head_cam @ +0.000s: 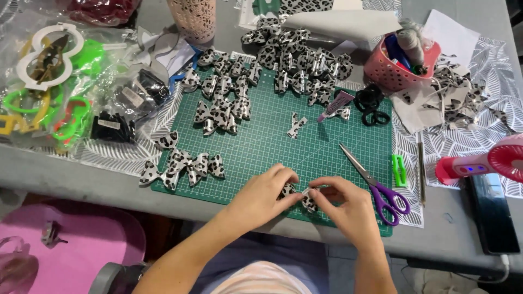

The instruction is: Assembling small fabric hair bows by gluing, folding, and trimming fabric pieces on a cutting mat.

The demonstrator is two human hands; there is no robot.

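both hands meet at the near edge of the green cutting mat (pixel 272 144), just right of its middle, and share one small leopard-print bow (pixel 297 197). the left hand (pixel 265 197) curls its fingers down over the bow's left side, thumb and fingertips pinched closed on it. the right hand (pixel 346 206) pinches the right side, with thumb and forefinger closed on a pale strip at the bow's middle. most of the bow is hidden under the fingers, so its exact shape is hard to tell. the purple-handled scissors (pixel 376 188) lie on the mat just right of the right hand, blades pointing toward the mat's centre, handles near the near right corner. a finished bow (pixel 182 166) lies at the near left corner of the mat, partly off its edge. more bows in a heap (pixel 256 73) cover the far edge and far left part of the mat. a single small print piece (pixel 296 125) lies alone near the mat's middle, and a glue tube (pixel 335 106) lies beyond it toward the far right. black hair ties (pixel 370 106) sit at the far right corner, beside a pink basket (pixel 395 71). a green clip (pixel 399 170) lies just off the mat's right edge, and a pink handheld fan (pixel 487 160) lies near the table's right edge.
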